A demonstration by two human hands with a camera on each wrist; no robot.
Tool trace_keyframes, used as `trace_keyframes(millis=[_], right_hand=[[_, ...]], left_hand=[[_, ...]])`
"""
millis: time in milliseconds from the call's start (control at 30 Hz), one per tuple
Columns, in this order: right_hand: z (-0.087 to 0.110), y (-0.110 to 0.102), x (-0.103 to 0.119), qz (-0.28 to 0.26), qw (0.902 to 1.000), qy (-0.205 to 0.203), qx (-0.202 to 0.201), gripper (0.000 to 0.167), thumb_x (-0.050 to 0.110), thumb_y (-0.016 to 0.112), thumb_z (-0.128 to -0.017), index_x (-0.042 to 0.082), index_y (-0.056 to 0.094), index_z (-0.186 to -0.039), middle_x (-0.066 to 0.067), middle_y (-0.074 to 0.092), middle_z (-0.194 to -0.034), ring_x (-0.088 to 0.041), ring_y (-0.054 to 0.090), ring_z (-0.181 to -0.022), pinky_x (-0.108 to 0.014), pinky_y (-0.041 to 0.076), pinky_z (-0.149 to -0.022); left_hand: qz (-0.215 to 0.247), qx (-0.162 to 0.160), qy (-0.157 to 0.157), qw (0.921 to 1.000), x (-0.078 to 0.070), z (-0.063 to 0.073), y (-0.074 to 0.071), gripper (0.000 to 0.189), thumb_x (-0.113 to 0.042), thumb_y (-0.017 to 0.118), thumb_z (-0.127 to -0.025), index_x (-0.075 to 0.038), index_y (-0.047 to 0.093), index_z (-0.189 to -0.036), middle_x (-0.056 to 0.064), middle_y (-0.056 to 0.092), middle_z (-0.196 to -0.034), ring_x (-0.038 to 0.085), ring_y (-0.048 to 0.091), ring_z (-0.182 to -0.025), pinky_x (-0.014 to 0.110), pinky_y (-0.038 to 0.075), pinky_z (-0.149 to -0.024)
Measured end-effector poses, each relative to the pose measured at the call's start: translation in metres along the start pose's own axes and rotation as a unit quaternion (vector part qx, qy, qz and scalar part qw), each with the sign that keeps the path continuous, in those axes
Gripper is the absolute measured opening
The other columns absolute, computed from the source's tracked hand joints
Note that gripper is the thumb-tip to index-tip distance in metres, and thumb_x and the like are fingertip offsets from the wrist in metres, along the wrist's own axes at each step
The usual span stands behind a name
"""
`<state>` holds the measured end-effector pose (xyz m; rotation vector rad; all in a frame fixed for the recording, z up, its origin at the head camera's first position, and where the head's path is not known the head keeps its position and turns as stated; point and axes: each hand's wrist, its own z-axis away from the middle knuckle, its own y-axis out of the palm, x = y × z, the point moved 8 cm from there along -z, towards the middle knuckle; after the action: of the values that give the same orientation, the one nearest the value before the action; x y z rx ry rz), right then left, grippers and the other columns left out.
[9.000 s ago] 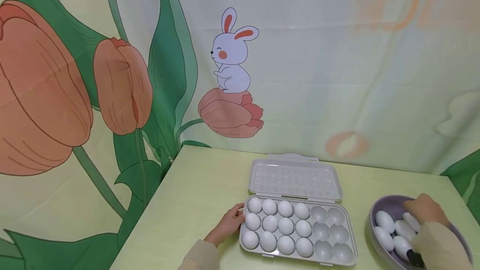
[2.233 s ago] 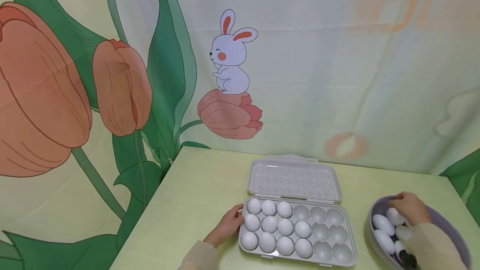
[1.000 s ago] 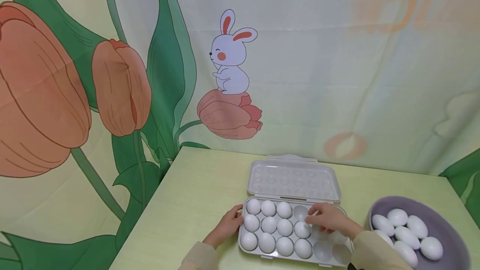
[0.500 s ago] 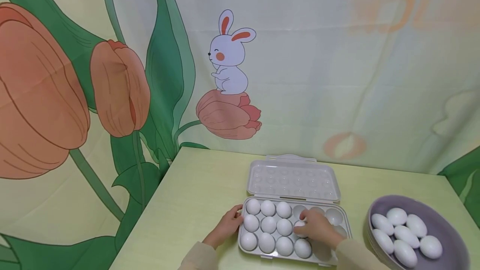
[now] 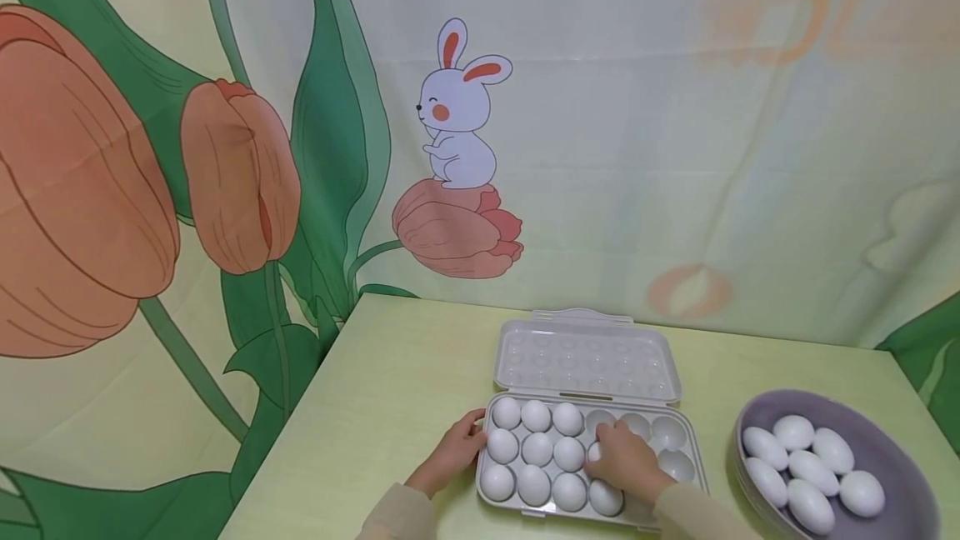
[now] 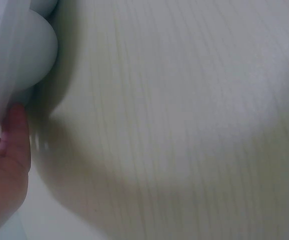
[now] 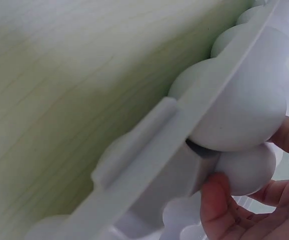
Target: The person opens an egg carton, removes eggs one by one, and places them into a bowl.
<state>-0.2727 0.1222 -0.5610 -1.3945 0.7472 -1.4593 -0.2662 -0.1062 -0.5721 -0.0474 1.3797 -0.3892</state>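
Right hand (image 5: 630, 457) pinches a white egg (image 7: 247, 167) at the middle row's 4th cell of the egg box (image 5: 675, 465); left hand (image 5: 453, 450) grips its left end. The box's long axis runs left to right, lid open on the far side. Well to the right, nearer the right hand, the bowl (image 5: 903, 482) holds 7 loose eggs (image 5: 814, 473). Everything sits on the pale table (image 5: 405, 357) before a tulip-printed backdrop (image 5: 600, 148)

A passage runs between the egg tray (image 5: 666, 433) and purple bowl (image 5: 896, 473), its near end crossed by the right sleeve (image 5: 701, 513).
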Motion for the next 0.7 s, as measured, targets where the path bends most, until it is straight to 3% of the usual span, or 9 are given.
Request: trace_keyframes(millis=[67,200,300,467,700], right_hand=[[0.001,-0.001,0.0,-0.002,1.0,0.0,-0.003,0.032,0.028,0.07,-0.061,0.008,0.054,-0.08,-0.01,0.048,-0.079,-0.023,0.049,-0.064,-0.037,0.041,-0.051],[0.001,0.0,0.0,-0.01,0.9999,0.002,-0.003,0.032,0.026,0.07,-0.061,0.007,0.055,-0.082,-0.01,0.048,-0.08,-0.022,0.049,-0.064,-0.036,0.041,-0.051],[-0.001,0.001,-0.003,-0.021,0.9998,0.004,-0.001,0.033,0.024,0.069,-0.06,0.006,0.056,-0.083,-0.009,0.048,-0.079,-0.021,0.048,-0.065,-0.035,0.041,-0.052],[-0.003,-0.002,-0.005,-0.055,0.9985,-0.004,-0.004,0.03,0.02,0.066,-0.057,0.005,0.057,-0.082,-0.004,0.051,-0.074,-0.017,0.045,-0.065,-0.031,0.04,-0.056],[-0.001,-0.027,-0.004,-0.099,0.995,-0.006,-0.009,0.028,0.019,0.064,-0.059,0.005,0.059,-0.083,-0.002,0.056,-0.073,-0.015,0.047,-0.065,-0.029,0.04,-0.058]], left_hand=[[-0.001,-0.001,0.002,1.0,-0.003,0.001,0.0,0.042,-0.003,0.039,-0.087,0.009,0.035,-0.127,0.016,0.051,-0.093,0.02,0.05,-0.081,0.029,0.047,-0.064],[-0.002,-0.001,0.0,1.0,0.014,-0.008,0.0,0.043,-0.005,0.04,-0.087,0.007,0.036,-0.128,0.013,0.051,-0.093,0.018,0.05,-0.08,0.028,0.047,-0.063],[-0.005,-0.001,0.001,1.0,0.019,-0.011,0.0,0.043,-0.006,0.041,-0.088,0.005,0.036,-0.129,0.011,0.05,-0.092,0.015,0.049,-0.078,0.027,0.046,-0.062],[-0.009,-0.003,0.002,1.0,0.018,-0.011,0.0,0.043,-0.006,0.041,-0.087,0.005,0.036,-0.129,0.01,0.05,-0.091,0.015,0.049,-0.077,0.026,0.045,-0.061],[-0.004,-0.003,0.01,0.9999,0.015,-0.009,-0.001,0.043,-0.006,0.041,-0.088,0.006,0.036,-0.128,0.013,0.05,-0.091,0.016,0.05,-0.078,0.027,0.046,-0.061]])
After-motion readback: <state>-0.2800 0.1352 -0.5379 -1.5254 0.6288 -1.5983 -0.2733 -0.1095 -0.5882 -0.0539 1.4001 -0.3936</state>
